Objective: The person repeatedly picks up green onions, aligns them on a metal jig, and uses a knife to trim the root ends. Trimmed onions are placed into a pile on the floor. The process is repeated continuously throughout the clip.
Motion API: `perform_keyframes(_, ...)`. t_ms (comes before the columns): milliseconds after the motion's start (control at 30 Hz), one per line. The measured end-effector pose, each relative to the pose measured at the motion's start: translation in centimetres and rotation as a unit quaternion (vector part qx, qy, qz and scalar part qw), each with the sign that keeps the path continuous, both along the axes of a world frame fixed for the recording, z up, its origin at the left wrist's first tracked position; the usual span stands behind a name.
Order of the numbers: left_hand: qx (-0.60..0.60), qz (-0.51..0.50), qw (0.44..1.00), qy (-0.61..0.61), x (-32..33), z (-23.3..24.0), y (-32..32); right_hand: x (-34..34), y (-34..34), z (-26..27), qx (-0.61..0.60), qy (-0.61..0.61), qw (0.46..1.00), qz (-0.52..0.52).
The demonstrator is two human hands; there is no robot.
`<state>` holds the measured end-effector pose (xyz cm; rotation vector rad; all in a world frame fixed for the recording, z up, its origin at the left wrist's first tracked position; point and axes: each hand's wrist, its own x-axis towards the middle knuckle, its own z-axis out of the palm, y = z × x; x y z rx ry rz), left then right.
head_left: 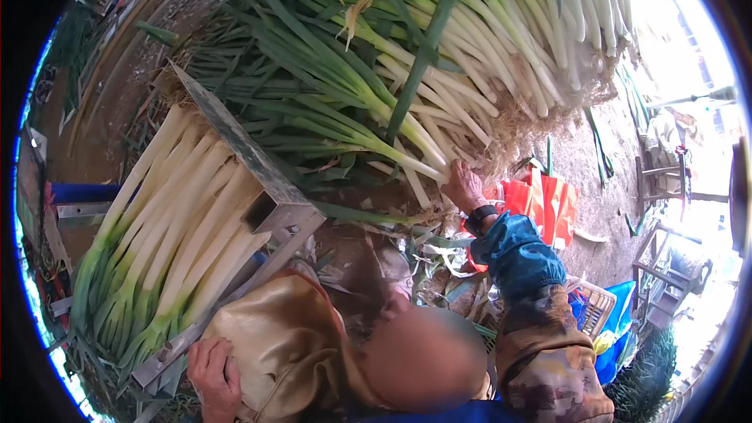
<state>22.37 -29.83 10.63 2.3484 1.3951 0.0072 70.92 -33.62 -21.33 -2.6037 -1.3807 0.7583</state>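
Note:
My right hand (464, 186), with a dark band at the wrist and a blue sleeve cuff, grips the root end of a long green onion (411, 163) at the near edge of a large pile of green onions (470, 59). The pile's white root ends face right and its green leaves spread left. Lower left, my left hand (214, 373) lies beside the tan apron (276, 352), near the metal frame; nothing shows in its curled fingers. On that metal frame (235, 135) rests a row of green onions (170, 200), roots against the upright plate and leaves pointing towards me.
An orange-red bag (543, 202) lies right of my right hand. Leaf scraps (458, 258) litter the ground below it. Farther right are a plastic basket (596, 308), a blue bag (617, 329) and wooden stools (670, 270). A blurred patch covers part of the lower middle.

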Motion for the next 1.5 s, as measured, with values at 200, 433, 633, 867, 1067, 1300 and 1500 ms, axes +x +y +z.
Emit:
perform_keyframes(200,0.008,-0.012,1.0,-0.002,-0.1,0.0,-0.1,-1.9,-1.0,-0.2,0.094,0.01,0.994,-0.053)
perform_keyframes(433,-0.002,0.001,1.0,0.004,-0.8,-0.2,0.1,-2.6,-1.6,-1.5,0.103,-0.032,0.99,-0.093)
perform_keyframes(633,0.001,-0.001,1.0,-0.007,-0.7,-0.1,0.0,-0.5,-1.5,-1.9,0.055,0.049,0.997,-0.03)
perform_keyframes(867,0.003,0.004,1.0,-0.004,-0.8,-0.1,-0.1,0.4,-1.5,-2.9,0.044,0.157,0.986,-0.036)
perform_keyframes(1067,0.014,-0.02,1.0,-0.004,-0.7,-0.1,0.2,1.4,-0.3,3.2,-0.058,0.216,0.972,0.077)
perform_keyframes(1300,0.022,-0.031,0.999,-0.018,-0.9,-0.1,-0.2,-2.1,-5.3,11.9,-0.03,0.404,0.913,0.051)
perform_keyframes(1500,0.058,-0.07,0.995,-0.051,-0.3,0.0,-0.8,-2.9,-6.6,18.1,0.044,0.428,0.889,0.155)
